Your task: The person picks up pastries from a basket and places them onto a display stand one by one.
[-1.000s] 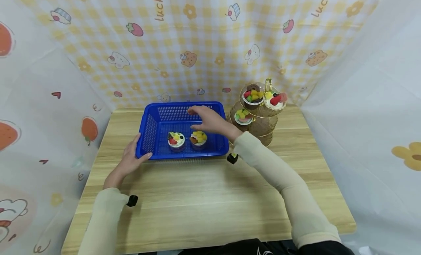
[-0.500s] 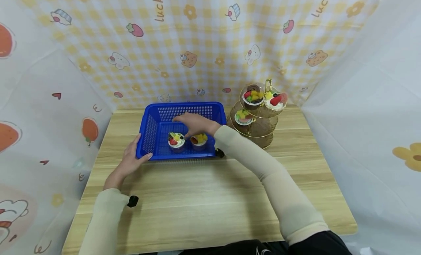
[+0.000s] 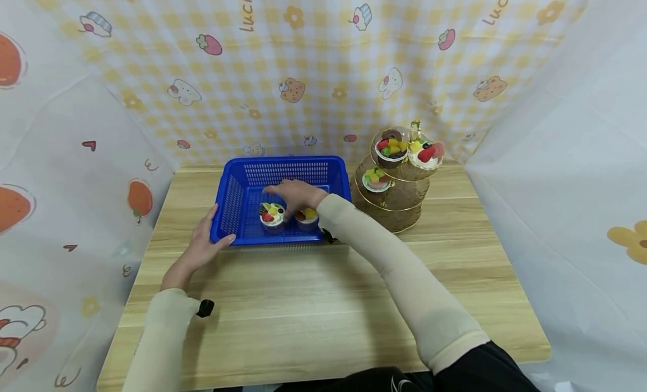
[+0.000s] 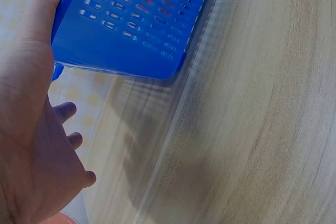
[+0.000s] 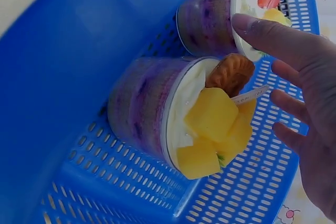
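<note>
My left hand (image 3: 201, 240) rests against the left front corner of a blue plastic basket (image 3: 227, 198), thumb at the front rim and fingers along the left side. In the left wrist view, several fingers of it stand clear of the basket wall. Inside the basket are two dessert cups. The left dessert cup (image 3: 273, 219) has strawberry on white cream; the right dessert cup (image 5: 142, 103) is topped with yellow fruit cubes and a brown biscuit. Over the left cup hovers my right hand (image 3: 298, 194), fingers spread, its thumb near the cup's rim. No grip shows.
A tiered gold-rimmed stand (image 3: 399, 195) is at the basket's right. Two fruit-topped cups are on its top tier, and another fruit-topped cup (image 3: 376, 180) sits one tier lower. The wooden table (image 3: 283, 313) extends toward me; a checked curtain (image 3: 323, 60) hangs behind.
My right hand has moved left, from above the yellow-fruit cup to over the strawberry cup, and its forearm swung along. The left hand has stayed at the basket corner.
</note>
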Demonstrator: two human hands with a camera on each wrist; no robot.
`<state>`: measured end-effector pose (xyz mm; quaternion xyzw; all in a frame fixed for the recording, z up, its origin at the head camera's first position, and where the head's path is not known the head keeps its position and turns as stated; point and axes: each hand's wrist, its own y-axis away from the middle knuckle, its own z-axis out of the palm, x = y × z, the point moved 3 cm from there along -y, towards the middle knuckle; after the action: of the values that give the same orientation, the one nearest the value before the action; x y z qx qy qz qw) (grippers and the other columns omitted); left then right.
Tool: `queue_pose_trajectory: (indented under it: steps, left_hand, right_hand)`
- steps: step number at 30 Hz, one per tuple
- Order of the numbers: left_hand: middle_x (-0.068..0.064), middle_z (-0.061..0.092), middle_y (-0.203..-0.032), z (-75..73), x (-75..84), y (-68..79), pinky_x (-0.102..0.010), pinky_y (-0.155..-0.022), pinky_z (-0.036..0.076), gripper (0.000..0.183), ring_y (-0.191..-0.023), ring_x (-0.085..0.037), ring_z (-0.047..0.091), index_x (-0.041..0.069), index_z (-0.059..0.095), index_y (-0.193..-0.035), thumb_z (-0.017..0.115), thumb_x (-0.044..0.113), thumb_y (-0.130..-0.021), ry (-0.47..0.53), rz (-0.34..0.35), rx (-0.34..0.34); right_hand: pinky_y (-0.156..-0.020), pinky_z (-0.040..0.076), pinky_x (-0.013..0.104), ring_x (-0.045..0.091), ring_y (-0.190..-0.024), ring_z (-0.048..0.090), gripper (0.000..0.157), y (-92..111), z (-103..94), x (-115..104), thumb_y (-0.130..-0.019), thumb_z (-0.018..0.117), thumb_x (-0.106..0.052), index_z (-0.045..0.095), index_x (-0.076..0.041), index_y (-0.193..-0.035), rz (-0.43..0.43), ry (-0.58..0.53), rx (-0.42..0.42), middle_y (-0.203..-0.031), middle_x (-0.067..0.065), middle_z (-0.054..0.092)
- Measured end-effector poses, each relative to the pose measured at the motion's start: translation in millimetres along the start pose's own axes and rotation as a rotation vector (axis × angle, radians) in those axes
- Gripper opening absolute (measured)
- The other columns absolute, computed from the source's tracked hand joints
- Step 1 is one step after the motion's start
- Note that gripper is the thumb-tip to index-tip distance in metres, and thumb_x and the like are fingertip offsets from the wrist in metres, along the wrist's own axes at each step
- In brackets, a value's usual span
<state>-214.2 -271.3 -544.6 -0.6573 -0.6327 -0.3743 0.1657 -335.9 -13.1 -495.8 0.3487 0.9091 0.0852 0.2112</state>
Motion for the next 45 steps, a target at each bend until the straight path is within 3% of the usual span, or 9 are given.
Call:
queue_pose_trajectory:
  steps: [13,20,26,32,40,45]
  left_hand:
    - [-0.025,-0.012,-0.165,-3.0,-0.7,1.7,-0.083,-0.107,0.006,0.1,-0.149,-0.055,-0.009,0.037,-0.018,-0.156,0.059,0.053,-0.094,-0.006,-0.005,0.007]
    - [-0.026,-0.012,-0.164,-2.9,-1.8,2.5,-0.083,-0.107,0.006,0.101,-0.148,-0.056,-0.009,0.037,-0.018,-0.156,0.059,0.054,-0.093,-0.006,-0.017,0.003]
    - [-0.025,-0.012,-0.165,-2.7,-1.7,2.7,-0.083,-0.107,0.006,0.101,-0.149,-0.055,-0.009,0.037,-0.018,-0.156,0.059,0.054,-0.093,0.0,-0.019,0.005]
    - [-0.025,-0.011,-0.165,0.1,-1.1,1.2,-0.083,-0.107,0.007,0.101,-0.149,-0.055,-0.008,0.037,-0.017,-0.157,0.06,0.054,-0.093,0.004,-0.019,0.005]
    - [-0.026,-0.009,-0.165,-0.6,1.4,1.6,-0.083,-0.107,0.006,0.1,-0.148,-0.056,-0.009,0.036,-0.016,-0.157,0.06,0.053,-0.093,0.004,-0.01,0.014]
    - [-0.026,-0.009,-0.165,0.3,0.2,0.5,-0.083,-0.107,0.005,0.1,-0.149,-0.055,-0.009,0.037,-0.016,-0.157,0.06,0.053,-0.093,0.006,-0.007,0.015]
  right_hand:
    - [-0.107,0.047,0.044,0.025,-0.137,0.046,0.087,-11,5.8,-5,-0.083,0.08,-0.029,0.03,-0.043,-0.153,-0.001,-0.002,-0.066,-0.151,-0.005,0.049]
    - [-0.102,0.051,0.04,0.023,-0.131,0.051,0.086,-12,7.4,-11,-0.084,0.08,-0.025,0.032,-0.033,-0.155,-0.041,-0.009,-0.082,-0.151,-0.002,0.049]
    - [-0.115,0.04,0.048,0.025,-0.133,0.051,0.086,-13,8.2,-13,-0.084,0.08,-0.026,0.032,-0.033,-0.155,-0.06,0.029,-0.087,-0.153,-0.002,0.047]
    - [-0.106,0.049,0.039,0.019,-0.121,0.06,0.086,-15,6.9,-14,-0.082,0.082,-0.031,0.035,-0.03,-0.154,-0.095,0.111,-0.083,-0.146,0.0,0.056]
    - [-0.108,0.046,0.041,0.02,-0.123,0.057,0.086,-16,7.9,-10,-0.082,0.081,-0.038,0.034,-0.032,-0.153,-0.122,0.149,-0.064,-0.145,0.0,0.056]
    - [-0.105,0.048,0.04,0.019,-0.115,0.058,0.084,-13,7.6,-5,-0.082,0.08,-0.037,0.034,-0.035,-0.153,-0.129,0.125,-0.047,-0.142,0.0,0.057]
